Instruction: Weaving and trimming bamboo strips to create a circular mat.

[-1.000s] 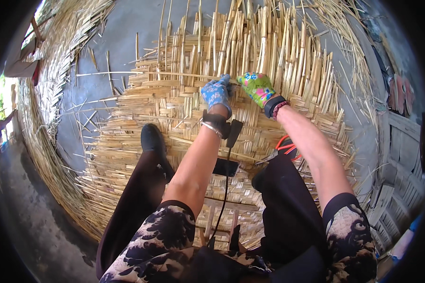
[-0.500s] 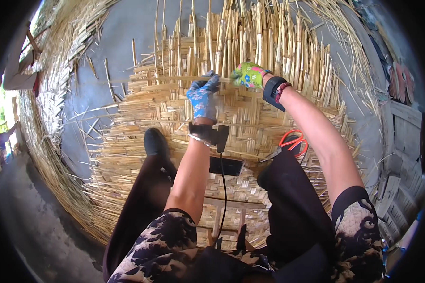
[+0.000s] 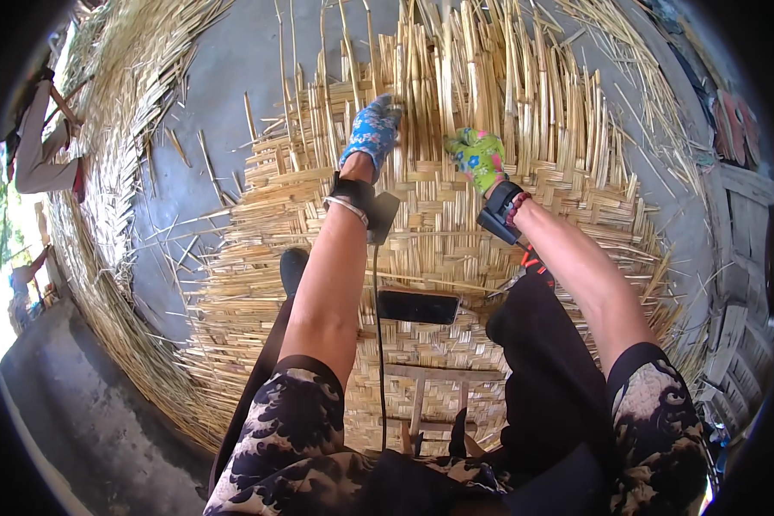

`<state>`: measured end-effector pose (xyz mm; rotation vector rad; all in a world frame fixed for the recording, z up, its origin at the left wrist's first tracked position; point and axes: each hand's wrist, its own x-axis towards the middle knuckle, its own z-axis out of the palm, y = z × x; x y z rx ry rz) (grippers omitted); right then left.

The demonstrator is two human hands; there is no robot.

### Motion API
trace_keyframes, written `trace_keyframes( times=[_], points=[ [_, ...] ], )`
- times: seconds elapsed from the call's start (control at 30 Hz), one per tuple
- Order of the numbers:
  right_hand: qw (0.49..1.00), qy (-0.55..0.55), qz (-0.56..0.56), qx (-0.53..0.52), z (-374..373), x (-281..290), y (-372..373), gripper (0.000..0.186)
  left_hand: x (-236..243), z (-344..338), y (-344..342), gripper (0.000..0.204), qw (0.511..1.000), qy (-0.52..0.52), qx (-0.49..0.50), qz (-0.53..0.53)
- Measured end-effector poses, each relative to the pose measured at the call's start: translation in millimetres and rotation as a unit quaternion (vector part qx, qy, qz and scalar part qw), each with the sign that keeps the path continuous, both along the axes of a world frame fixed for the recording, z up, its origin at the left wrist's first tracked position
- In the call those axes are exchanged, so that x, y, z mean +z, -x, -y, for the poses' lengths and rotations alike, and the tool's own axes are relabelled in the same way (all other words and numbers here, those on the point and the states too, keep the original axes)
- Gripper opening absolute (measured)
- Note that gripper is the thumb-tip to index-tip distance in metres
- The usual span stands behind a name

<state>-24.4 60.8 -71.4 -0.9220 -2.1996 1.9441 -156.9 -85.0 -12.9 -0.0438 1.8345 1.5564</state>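
We count two gloved hands on one woven mat (image 3: 456, 232). Our left hand (image 3: 371, 133) and right hand (image 3: 477, 156) each pinch loose upright strips (image 3: 499, 77), whose long axes point away from us at the mat's far edge.

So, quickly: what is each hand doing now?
Left hand: closed on upright bamboo strips.
Right hand: curled on the woven mat; grip cannot be told.

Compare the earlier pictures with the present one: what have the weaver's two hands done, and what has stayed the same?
The left hand in its blue glove has reached farther out onto the loose upright strips; the right hand in the green glove has drawn apart from it. Both still press on the woven mat. The dark flat device stays put.
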Motion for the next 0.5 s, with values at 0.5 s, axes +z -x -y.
trace_keyframes(
  times=[0.5],
  points=[
    [0.995,0.022,-0.021,0.091,-6.2,17.8,1.4,0.029,-0.6,-7.6,-1.1,0.037,0.974,0.096,-0.204,0.001]
  ],
)
